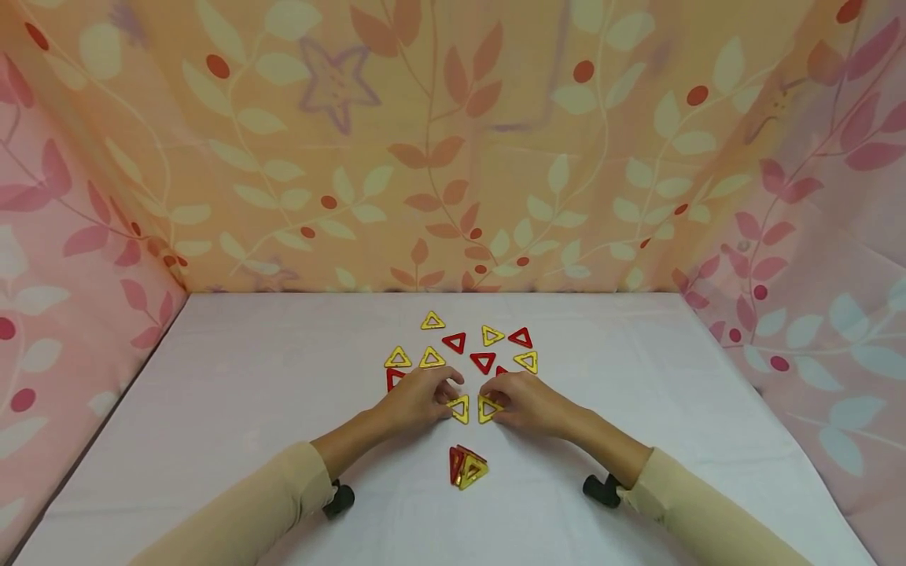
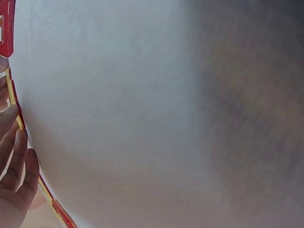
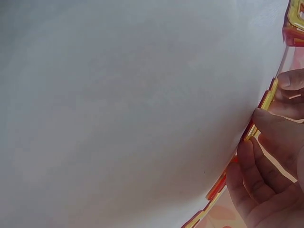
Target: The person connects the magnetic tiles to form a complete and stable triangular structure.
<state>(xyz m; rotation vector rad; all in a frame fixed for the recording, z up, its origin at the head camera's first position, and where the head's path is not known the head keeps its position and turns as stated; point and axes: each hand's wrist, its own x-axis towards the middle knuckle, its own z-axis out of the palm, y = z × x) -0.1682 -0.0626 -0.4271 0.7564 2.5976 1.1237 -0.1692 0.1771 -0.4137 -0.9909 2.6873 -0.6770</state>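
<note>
Near the middle of the table, my left hand (image 1: 422,395) pinches a yellow open-centred triangle tile (image 1: 465,409) by its left corner. Facing it across a small gap, my right hand (image 1: 532,402) pinches a second yellow triangle tile (image 1: 481,409). Both tiles lie low, at or close to the tabletop. In the wrist views, red edges show under the yellow ones; whether each hand holds more than one tile I cannot tell. Closer to me stands a small cluster of red and yellow triangles (image 1: 475,476), leaning together like a pyramid.
Beyond the hands lie several loose tiles, among them a red triangle (image 1: 484,355) and a yellow triangle (image 1: 432,326). My left hand partly covers another red triangle (image 1: 392,380). The white-covered table (image 1: 248,393) meets patterned cloth walls (image 1: 439,157) at its back and sides.
</note>
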